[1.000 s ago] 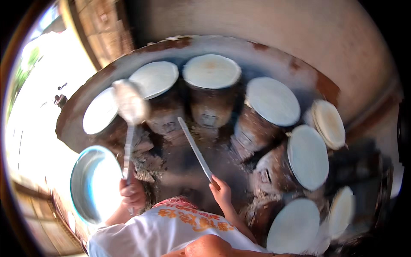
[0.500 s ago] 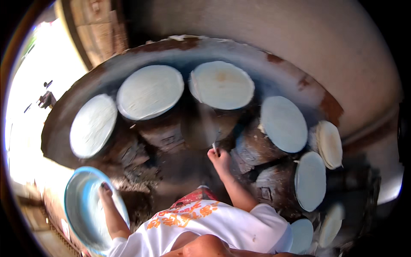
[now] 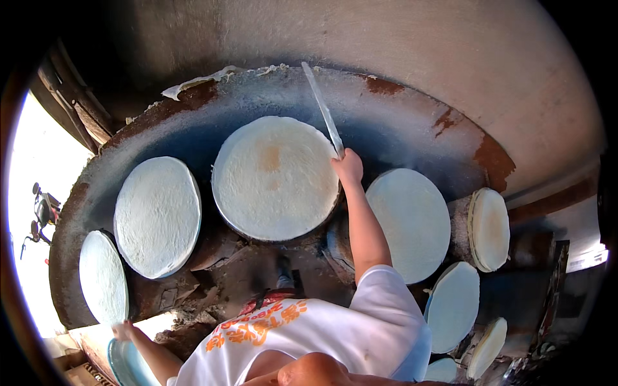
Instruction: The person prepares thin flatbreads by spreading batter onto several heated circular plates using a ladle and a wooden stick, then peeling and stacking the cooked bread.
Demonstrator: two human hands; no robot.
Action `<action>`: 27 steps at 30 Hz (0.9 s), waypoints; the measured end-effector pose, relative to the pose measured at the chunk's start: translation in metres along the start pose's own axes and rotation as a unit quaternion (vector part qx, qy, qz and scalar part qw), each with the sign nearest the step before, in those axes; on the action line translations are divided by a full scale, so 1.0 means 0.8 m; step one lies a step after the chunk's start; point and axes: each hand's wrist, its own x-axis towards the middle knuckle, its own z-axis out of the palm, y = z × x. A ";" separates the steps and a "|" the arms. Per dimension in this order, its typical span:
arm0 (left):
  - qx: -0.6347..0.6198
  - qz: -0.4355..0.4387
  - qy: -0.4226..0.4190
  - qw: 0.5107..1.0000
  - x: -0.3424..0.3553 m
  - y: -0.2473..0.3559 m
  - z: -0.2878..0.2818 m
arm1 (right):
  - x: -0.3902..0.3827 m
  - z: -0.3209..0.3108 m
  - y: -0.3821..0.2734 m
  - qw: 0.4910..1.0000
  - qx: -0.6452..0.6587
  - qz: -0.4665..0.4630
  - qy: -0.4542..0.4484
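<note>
A long, flat blade (image 3: 324, 109) is gripped in the right hand (image 3: 349, 165), whose fingers are closed around its near end. The blade is pointed far and slightly left, and its tip is seen at the far edge of a curved surround (image 3: 399, 122). The right hand is held just beside the right edge of the middle round (image 3: 277, 186), a pale sheet marked with brown patches; whether that edge is touched cannot be told. The left hand (image 3: 123, 330) is held at the far rim of a blue basin (image 3: 114, 363), close to the near end of the leftmost round (image 3: 103, 276). It is blurred, and whether its fingers are spread or pressed together cannot be told. Another pale round (image 3: 158, 215) is placed between the leftmost and middle ones. To the right, a further round (image 3: 412, 225) is partly covered by the right forearm, and a thick, browned disc (image 3: 490, 229) is seen farther right.
</note>
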 end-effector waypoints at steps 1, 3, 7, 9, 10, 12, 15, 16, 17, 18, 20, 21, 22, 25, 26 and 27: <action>-0.017 0.013 -0.056 0.998 -0.016 0.009 0.042 | 0.001 -0.001 -0.001 1.000 -0.005 -0.005 0.010; 0.043 0.011 -0.180 0.983 -0.090 0.026 0.141 | 0.004 -0.004 0.002 1.000 -0.008 -0.005 0.019; 0.101 0.054 -0.544 0.831 -0.344 0.056 0.294 | 0.006 -0.007 -0.021 0.997 -0.027 -0.040 0.053; 0.187 0.210 -0.701 0.655 -0.505 0.056 0.348 | -0.001 -0.003 -0.036 0.993 -0.029 -0.058 0.100; 0.208 0.305 -0.744 0.558 -0.578 0.053 0.368 | -0.005 0.000 -0.040 0.989 -0.030 -0.066 0.128; 0.211 0.435 -0.771 0.414 -0.682 0.044 0.400 | -0.016 -0.010 -0.055 0.985 -0.019 -0.084 0.148; 0.165 0.516 -0.770 0.336 -0.753 0.026 0.457 | -0.035 -0.016 -0.083 0.979 -0.008 -0.108 0.172; 0.158 0.516 -0.770 0.341 -0.762 0.015 0.478 | -0.042 -0.023 -0.096 0.976 -0.010 -0.124 0.178; 0.163 0.487 -0.792 0.329 -0.760 0.003 0.497 | -0.052 -0.029 -0.109 0.970 0.017 -0.151 0.189; 0.169 0.459 -0.813 0.317 -0.755 -0.007 0.517 | -0.057 -0.029 -0.116 0.972 0.023 -0.153 0.179; 0.188 0.414 -0.845 0.283 -0.770 -0.007 0.527 | -0.067 -0.034 -0.114 0.968 0.034 -0.162 0.188; 0.219 0.307 -0.886 0.269 -0.772 -0.007 0.529 | -0.070 -0.040 -0.113 0.968 0.035 -0.163 0.189; 0.246 0.200 -0.917 0.242 -0.783 0.004 0.524 | -0.073 -0.046 -0.110 0.961 0.052 -0.174 0.210; 0.148 0.049 -0.944 0.290 -0.754 0.028 0.520 | -0.092 -0.058 -0.124 0.944 0.117 -0.207 0.229; 0.132 -0.015 -0.939 0.316 -0.744 0.035 0.514 | -0.100 -0.060 -0.124 0.935 0.151 -0.223 0.229; 0.101 -0.007 -0.945 0.310 -0.730 0.038 0.513 | -0.107 -0.060 -0.122 0.937 0.152 -0.221 0.222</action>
